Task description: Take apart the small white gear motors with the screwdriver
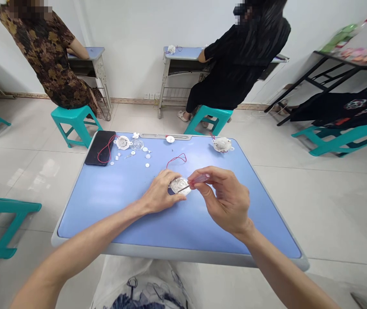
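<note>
Head view: left hand rests on the desk at its middle, fingers curled and pressed around a round casing, white and partly clear, pinning it flat to the top. Right hand pinches a small screwdriver with a pink handle between thumb and first fingers, the other fingers folded in; the metal tip lies on the casing's top face. A red wire loops away from the casing toward the far edge. Progress, judged from the layout: the work looks mid-way. This casing is closed with the tool on it, and I cannot tell whether any screw is in or out. A similar unit lies opened at the far left with a clear cover just beside it and small white gears scattered near. Another unit sits whole at the far right. Around: a dark phone at the far left corner with a red lead across it, and a white disc by the pen groove. Nothing lies between the hands and the loose parts. Beyond the desk, two other people sit on teal stools at their own desks, backs turned, well apart from it.
</note>
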### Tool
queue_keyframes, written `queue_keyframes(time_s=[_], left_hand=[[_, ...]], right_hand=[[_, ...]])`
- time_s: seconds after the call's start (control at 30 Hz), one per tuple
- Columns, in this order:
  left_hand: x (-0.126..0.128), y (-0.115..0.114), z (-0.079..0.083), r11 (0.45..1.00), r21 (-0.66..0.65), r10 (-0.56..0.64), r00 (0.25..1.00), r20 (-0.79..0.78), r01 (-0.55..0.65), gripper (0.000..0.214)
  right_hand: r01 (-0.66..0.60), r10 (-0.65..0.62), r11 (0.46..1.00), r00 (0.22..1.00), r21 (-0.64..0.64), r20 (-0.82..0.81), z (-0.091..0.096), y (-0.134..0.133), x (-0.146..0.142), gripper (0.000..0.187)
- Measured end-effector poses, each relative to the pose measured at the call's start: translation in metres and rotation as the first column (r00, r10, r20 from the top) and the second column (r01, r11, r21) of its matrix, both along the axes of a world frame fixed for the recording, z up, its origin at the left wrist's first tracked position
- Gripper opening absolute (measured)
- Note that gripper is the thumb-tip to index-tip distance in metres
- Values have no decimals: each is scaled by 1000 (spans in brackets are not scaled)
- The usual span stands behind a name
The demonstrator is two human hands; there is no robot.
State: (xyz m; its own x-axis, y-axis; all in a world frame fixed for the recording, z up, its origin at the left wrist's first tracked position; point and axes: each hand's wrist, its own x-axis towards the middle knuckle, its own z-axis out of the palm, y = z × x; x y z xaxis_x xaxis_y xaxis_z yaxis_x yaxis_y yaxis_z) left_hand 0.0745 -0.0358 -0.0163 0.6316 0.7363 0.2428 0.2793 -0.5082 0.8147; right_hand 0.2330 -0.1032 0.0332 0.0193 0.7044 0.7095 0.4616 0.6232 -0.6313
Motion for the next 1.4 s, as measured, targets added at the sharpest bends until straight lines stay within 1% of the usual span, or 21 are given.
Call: queue_keyframes(time_s=[0.17,0.53,0.7,0.8,0.93,1.0,1.2,1.4], left_hand=[[0,0,0,1000,-3,-1,1000,-2,1,45],[0,0,-2,1000,-6,5,1000,2,-5,46],[0,0,0,1000,-3,1,1000,-3,-1,46],[0,-1,1,1000,6,-1,1000,-8,1,44],[0,0,-1,1000,27,4,1000,3,-4,40],[0,0,-3,999,36,3,1000,15,-4,39],[1,-2,-3,999,41,22,1000,6,-22,28],[2,-1,-4,997,73,-5,1000,16,4,28]], right_hand=[[7,-7,1000,1000,-28,16,-1,0,0,27],[10,-9,999,1000,-39,18,0,2,0,26],[-15,17,999,999,-36,45,2,3,1,32],[-55,56,998,998,-27,42,5,5,1,36],[-81,87,995,990,-62,108,9,5,-1,31],[-63,71,996,991,-67,115,10,5,-3,28],[22,-23,1000,996,21,81,13,6,-11,14],[64,-69,996,993,56,94,18,8,-16,16]])
